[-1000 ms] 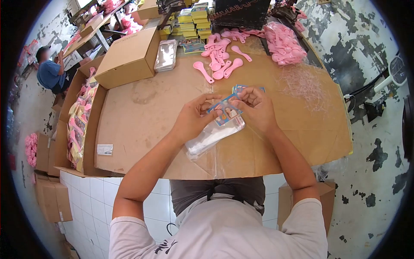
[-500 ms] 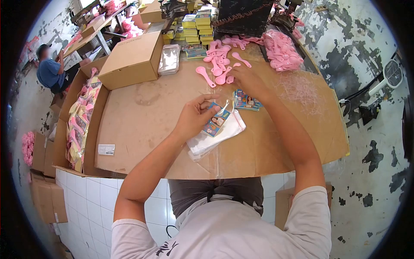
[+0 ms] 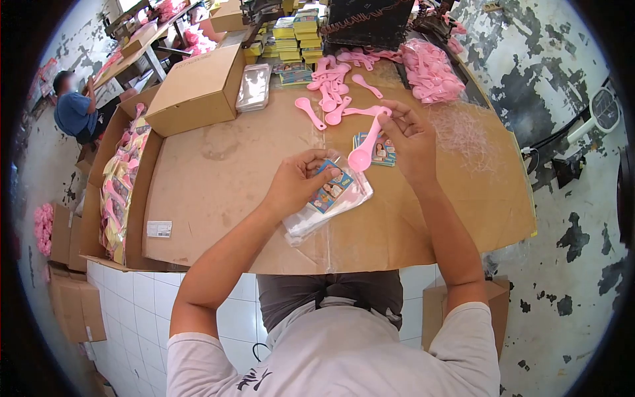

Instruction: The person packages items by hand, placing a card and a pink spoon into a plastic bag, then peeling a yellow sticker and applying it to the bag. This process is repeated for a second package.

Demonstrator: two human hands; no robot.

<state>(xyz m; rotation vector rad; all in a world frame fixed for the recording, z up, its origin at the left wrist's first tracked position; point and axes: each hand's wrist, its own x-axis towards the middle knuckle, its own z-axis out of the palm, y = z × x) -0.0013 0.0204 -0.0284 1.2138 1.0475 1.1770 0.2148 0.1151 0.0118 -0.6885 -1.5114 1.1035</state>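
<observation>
My left hand [image 3: 297, 180] pinches a blue printed card [image 3: 329, 193] in a clear plastic bag, thumb on top. Beneath it lies a stack of clear plastic bags [image 3: 304, 223]. My right hand [image 3: 411, 137] grips the handle end of a pink measuring spoon [image 3: 360, 157], its bowl hanging down close to the bag's upper end. Just behind that spoon is a pile of blue cards [image 3: 383, 153], partly covered. Farther back, several loose pink spoons [image 3: 329, 86] lie heaped on the cardboard-topped table [image 3: 218, 205].
At left, an open carton [image 3: 139, 218] holds packed spoons beside a closed cardboard box [image 3: 195, 89]. A bulging bag of pink spoons [image 3: 431, 73] sits at the back right, near a tangle of clear strips [image 3: 466, 139]. Another person [image 3: 76, 109] sits at far left.
My right hand has come back from the spoon heap toward me, now holding a pink spoon. My left hand keeps the card and bag in nearly the same place.
</observation>
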